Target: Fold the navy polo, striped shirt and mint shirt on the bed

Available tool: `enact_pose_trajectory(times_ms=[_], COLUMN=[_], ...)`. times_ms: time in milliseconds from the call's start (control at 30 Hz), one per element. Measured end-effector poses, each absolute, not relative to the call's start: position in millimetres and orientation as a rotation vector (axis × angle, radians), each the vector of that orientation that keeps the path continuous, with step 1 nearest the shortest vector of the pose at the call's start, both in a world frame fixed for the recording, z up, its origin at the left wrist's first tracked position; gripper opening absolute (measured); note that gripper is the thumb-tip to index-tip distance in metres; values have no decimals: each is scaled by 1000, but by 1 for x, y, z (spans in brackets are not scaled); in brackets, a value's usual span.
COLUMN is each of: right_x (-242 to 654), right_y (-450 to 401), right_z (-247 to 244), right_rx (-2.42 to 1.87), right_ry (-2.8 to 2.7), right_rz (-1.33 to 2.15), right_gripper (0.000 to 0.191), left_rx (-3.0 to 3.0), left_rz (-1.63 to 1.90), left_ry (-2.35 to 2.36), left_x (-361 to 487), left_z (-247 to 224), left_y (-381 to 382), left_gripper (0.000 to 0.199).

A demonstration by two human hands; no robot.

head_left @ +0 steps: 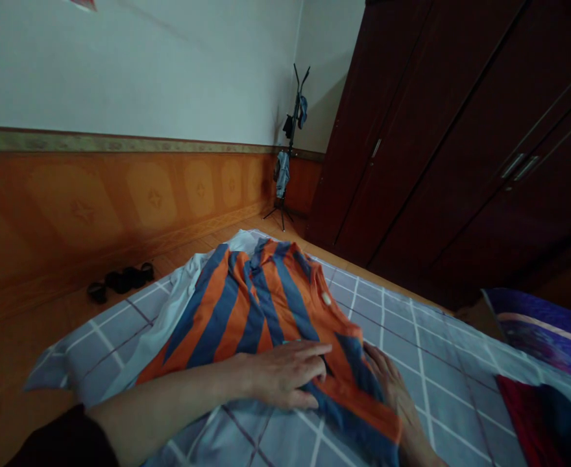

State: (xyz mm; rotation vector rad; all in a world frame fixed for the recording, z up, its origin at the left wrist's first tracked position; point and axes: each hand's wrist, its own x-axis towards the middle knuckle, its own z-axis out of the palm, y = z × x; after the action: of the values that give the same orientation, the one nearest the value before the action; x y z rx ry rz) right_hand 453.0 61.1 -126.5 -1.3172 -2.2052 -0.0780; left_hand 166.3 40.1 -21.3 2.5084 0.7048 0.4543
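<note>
An orange and dark blue striped shirt (270,301) lies spread on a grey checked bedcover (397,318), with its neckline facing right. My left hand (288,373) rests on top of the shirt's lower part, index finger stretched out and the other fingers slightly bent. Along the shirt's near right edge, beside the sleeve, is my right hand (397,389). Its visible fingers are stretched out and touch the cloth; the sleeve hides part of that hand, the thumb included. Pale white cloth (171,311) shows beneath the shirt's left side.
Red and dark blue cloth (543,415) lies at the bed's right, near a purple-blue item (548,331). Dark wardrobes (436,143) line the right wall. A coat stand (292,130) occupies the corner. Black shoes (120,279) sit on the floor at left.
</note>
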Motion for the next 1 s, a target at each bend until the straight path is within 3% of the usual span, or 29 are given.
enact_pose_trajectory(times_ms=[200, 300, 367, 467, 667, 767, 1000], right_x=[452, 441, 437, 440, 455, 450, 411], right_y=[63, 55, 51, 52, 59, 54, 28], right_z=[-121, -103, -93, -88, -84, -75, -55], right_rx=[-1324, -1271, -1239, -1225, -1259, -1249, -1094], right_ry=[-2186, -2180, -2167, -1909, -1257, -1422, -1806], right_rz=[19, 206, 351, 584, 785, 772, 629], right_gripper=[56, 60, 51, 37, 38, 35, 33], left_rx=[2594, 2656, 2640, 2546, 2400, 2421, 2329], left_rz=[479, 487, 491, 478, 636, 626, 495], left_ry=[639, 677, 711, 698, 704, 810, 864], left_x=[173, 178, 182, 184, 172, 173, 201], left_z=[-50, -45, -41, -32, -9, -16, -38], left_y=[48, 43, 39, 33, 35, 37, 18], left_gripper=[69, 37, 16, 15, 57, 84, 115])
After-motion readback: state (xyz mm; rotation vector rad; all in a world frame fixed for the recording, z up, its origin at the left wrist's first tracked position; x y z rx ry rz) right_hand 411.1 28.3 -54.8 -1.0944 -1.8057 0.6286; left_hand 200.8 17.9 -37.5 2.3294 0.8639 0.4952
